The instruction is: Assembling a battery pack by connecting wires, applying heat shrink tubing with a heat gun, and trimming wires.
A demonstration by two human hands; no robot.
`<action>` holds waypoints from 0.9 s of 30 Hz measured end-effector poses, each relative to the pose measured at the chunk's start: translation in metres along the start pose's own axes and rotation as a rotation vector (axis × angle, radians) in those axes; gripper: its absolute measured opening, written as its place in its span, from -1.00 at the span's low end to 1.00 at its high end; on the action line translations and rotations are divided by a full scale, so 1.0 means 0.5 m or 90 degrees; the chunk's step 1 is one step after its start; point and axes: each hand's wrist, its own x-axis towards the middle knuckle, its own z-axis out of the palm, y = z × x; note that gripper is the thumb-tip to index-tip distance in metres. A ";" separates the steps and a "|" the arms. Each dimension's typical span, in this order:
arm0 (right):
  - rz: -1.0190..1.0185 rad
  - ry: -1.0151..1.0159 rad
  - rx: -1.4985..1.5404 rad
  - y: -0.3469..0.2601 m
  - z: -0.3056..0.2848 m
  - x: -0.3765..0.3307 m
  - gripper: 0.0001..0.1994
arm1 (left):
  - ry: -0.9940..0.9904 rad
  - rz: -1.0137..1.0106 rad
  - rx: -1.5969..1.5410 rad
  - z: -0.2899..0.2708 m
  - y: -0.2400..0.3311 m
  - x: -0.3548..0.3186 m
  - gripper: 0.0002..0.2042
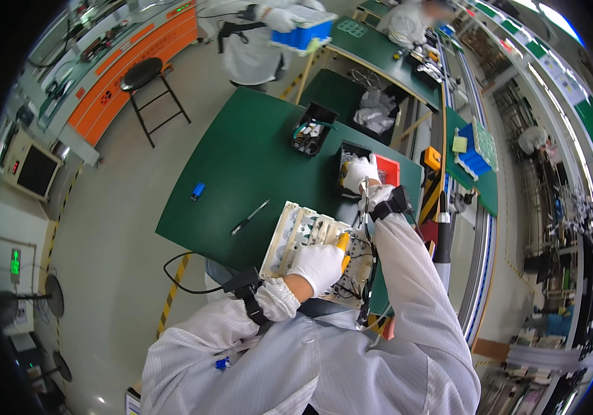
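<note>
My left hand (318, 268), in a white glove with yellow-covered fingertips, lies over a cream-coloured plastic frame (277, 247) at the table's near edge. Its yellow tips are apart, and I see nothing between them. Black cables (351, 287) and round openings show on the frame. Farther off, my right hand (360, 174), also gloved, reaches into a black bin (345, 151) of small parts. Its fingers are partly hidden there, so any grip cannot be made out. A thin metallic rod (366, 197) crosses in front of the right wrist. A red bin (388, 169) stands beside the hand.
On the green table (234, 159) lie a pen (249, 218) and a small blue object (198, 191). Another black bin (313, 129) holds assorted parts. Beyond the table, a person carries a blue crate (303, 34). A black stool (143, 75) stands on the left.
</note>
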 end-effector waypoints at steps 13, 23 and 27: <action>0.171 0.234 0.543 0.087 -0.014 -0.054 -0.78 | 0.013 -0.002 0.015 0.012 -0.014 -0.020 -0.76; 0.489 0.396 0.326 0.345 -0.079 -0.634 -0.74 | 0.010 0.062 0.106 0.075 -0.037 0.036 -0.67; 0.535 0.392 0.386 0.263 -0.063 -0.729 -0.74 | -0.105 0.184 0.159 0.070 -0.003 0.042 -0.67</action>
